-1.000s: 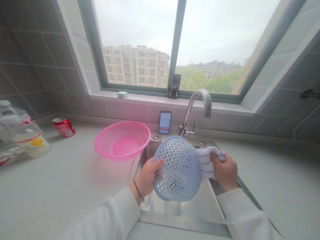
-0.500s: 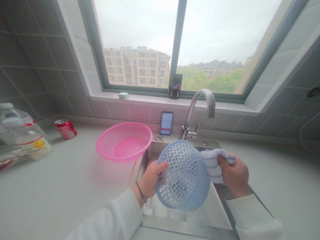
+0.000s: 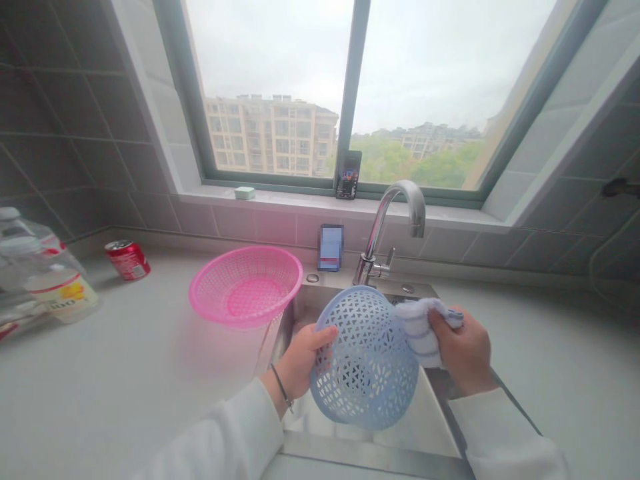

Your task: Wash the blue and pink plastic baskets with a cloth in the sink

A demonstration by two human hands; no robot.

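A pale blue perforated plastic basket (image 3: 365,357) is held over the steel sink (image 3: 400,433), its underside turned towards me. My left hand (image 3: 300,360) grips its left rim, thumb on the outside. My right hand (image 3: 463,353) is closed on a white striped cloth (image 3: 420,323) pressed against the basket's right side. A pink perforated basket (image 3: 245,285) rests upright on the counter at the sink's left edge.
A chrome tap (image 3: 395,223) arches over the sink's back. A red can (image 3: 127,259) lies on its side and plastic bottles (image 3: 45,273) stand at the far left. A phone (image 3: 330,247) leans on the wall; another phone (image 3: 349,175) and a small box (image 3: 245,193) sit on the windowsill.
The basket and both hands have drifted slightly right and lower over the sink, and the cloth has shifted a little against the basket's side. Nothing else has moved.
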